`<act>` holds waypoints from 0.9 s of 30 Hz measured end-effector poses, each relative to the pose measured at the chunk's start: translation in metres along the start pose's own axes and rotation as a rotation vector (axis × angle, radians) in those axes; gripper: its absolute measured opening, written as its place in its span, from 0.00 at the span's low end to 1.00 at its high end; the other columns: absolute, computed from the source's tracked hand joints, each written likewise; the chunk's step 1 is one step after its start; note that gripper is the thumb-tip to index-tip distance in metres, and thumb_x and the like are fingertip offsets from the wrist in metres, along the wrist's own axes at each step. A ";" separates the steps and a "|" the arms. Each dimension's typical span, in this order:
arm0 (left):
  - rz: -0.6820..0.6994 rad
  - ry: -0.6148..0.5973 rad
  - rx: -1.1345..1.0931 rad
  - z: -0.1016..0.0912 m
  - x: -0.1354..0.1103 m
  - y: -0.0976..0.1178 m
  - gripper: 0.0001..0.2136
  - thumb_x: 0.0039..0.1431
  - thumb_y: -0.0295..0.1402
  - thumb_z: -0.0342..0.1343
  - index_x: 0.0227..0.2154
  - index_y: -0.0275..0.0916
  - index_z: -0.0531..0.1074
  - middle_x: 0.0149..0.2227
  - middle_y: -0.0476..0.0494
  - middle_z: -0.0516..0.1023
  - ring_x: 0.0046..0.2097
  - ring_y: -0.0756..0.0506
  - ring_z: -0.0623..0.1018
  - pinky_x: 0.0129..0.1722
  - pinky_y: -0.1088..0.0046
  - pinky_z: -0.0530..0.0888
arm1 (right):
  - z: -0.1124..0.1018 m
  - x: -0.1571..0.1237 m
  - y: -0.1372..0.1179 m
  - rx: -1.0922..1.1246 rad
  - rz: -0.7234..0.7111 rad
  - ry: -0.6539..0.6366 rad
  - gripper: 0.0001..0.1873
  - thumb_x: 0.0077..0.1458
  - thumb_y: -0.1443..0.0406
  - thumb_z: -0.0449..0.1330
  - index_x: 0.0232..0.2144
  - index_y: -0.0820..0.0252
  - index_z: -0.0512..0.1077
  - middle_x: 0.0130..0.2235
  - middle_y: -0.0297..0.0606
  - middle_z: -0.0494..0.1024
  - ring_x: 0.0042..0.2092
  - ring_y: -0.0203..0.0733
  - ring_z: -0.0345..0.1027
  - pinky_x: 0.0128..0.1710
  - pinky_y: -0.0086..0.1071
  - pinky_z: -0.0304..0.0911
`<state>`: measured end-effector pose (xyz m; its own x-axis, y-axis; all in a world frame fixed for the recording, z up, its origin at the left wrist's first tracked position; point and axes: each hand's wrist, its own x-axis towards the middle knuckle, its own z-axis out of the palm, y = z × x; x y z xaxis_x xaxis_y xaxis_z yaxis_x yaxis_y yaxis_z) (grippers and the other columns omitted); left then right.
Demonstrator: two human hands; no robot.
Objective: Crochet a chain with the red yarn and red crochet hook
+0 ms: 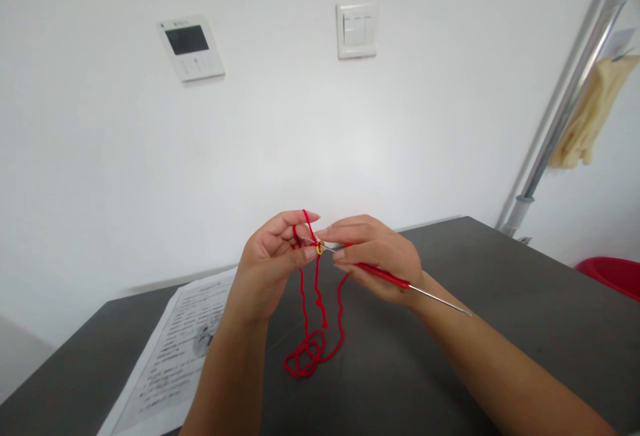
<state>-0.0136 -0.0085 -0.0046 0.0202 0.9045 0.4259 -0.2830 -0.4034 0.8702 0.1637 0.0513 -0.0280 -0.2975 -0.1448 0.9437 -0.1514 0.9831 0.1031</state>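
My right hand (380,256) is closed around a crochet hook with a red handle (383,276) and a metal tip at each end. The hook's far tip passes by a small yellow ring (320,248) that has red yarn about it. Between thumb and fingers, my left hand (273,256) pinches the ring and the red yarn, with one strand running over the raised index finger. Strands of red yarn (303,303) hang from the hands to a loose tangle (306,356) on the table. Exactly how the yarn loops on the hook is too small to make out.
Printed sheets (170,349) lie on the dark table (500,303), partly under my left forearm. A white wall behind carries an intercom panel (193,49) and a light switch (357,31). To the right are a metal pole (565,109), a yellowish cloth (590,116) and a red chair (610,275).
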 end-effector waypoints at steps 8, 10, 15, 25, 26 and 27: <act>-0.111 -0.004 -0.049 0.001 0.003 -0.003 0.16 0.41 0.27 0.72 0.38 0.39 0.83 0.26 0.48 0.79 0.29 0.52 0.76 0.33 0.78 0.71 | 0.003 -0.002 0.000 -0.071 -0.030 0.028 0.10 0.62 0.73 0.59 0.45 0.59 0.70 0.44 0.50 0.83 0.46 0.44 0.77 0.44 0.39 0.74; -0.081 0.023 -0.034 0.004 0.002 -0.004 0.16 0.42 0.27 0.72 0.38 0.39 0.82 0.26 0.49 0.78 0.29 0.52 0.76 0.33 0.78 0.71 | 0.003 -0.002 0.001 -0.064 0.006 0.057 0.11 0.61 0.74 0.59 0.44 0.59 0.71 0.43 0.49 0.83 0.45 0.43 0.77 0.43 0.38 0.73; 0.028 0.083 0.041 0.011 0.000 -0.006 0.16 0.45 0.26 0.71 0.39 0.38 0.81 0.25 0.52 0.76 0.29 0.54 0.74 0.33 0.80 0.70 | 0.005 -0.006 0.002 -0.063 0.048 0.093 0.11 0.60 0.75 0.59 0.43 0.58 0.71 0.42 0.46 0.83 0.42 0.42 0.75 0.42 0.38 0.72; 0.190 0.358 -0.083 0.039 -0.004 -0.026 0.14 0.47 0.24 0.68 0.39 0.39 0.79 0.26 0.53 0.76 0.31 0.53 0.76 0.36 0.79 0.73 | 0.022 -0.015 0.005 -0.300 0.142 0.125 0.07 0.62 0.71 0.58 0.39 0.53 0.70 0.49 0.41 0.81 0.53 0.45 0.72 0.52 0.43 0.70; 0.159 0.352 -0.151 0.041 -0.003 -0.027 0.14 0.46 0.24 0.68 0.38 0.38 0.79 0.27 0.52 0.77 0.32 0.52 0.76 0.35 0.79 0.73 | 0.024 -0.015 0.004 -0.313 0.155 0.125 0.07 0.62 0.71 0.58 0.39 0.53 0.69 0.49 0.41 0.80 0.54 0.45 0.71 0.53 0.44 0.69; 0.119 0.336 -0.215 0.041 -0.002 -0.028 0.14 0.44 0.24 0.68 0.37 0.37 0.80 0.28 0.50 0.78 0.32 0.52 0.77 0.35 0.78 0.73 | 0.026 -0.015 0.004 -0.322 0.171 0.128 0.06 0.62 0.70 0.58 0.39 0.53 0.69 0.50 0.41 0.80 0.54 0.45 0.71 0.53 0.44 0.69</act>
<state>0.0333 -0.0045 -0.0192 -0.3290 0.8623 0.3850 -0.4589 -0.5023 0.7329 0.1434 0.0541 -0.0502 -0.1697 0.0199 0.9853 0.1998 0.9797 0.0147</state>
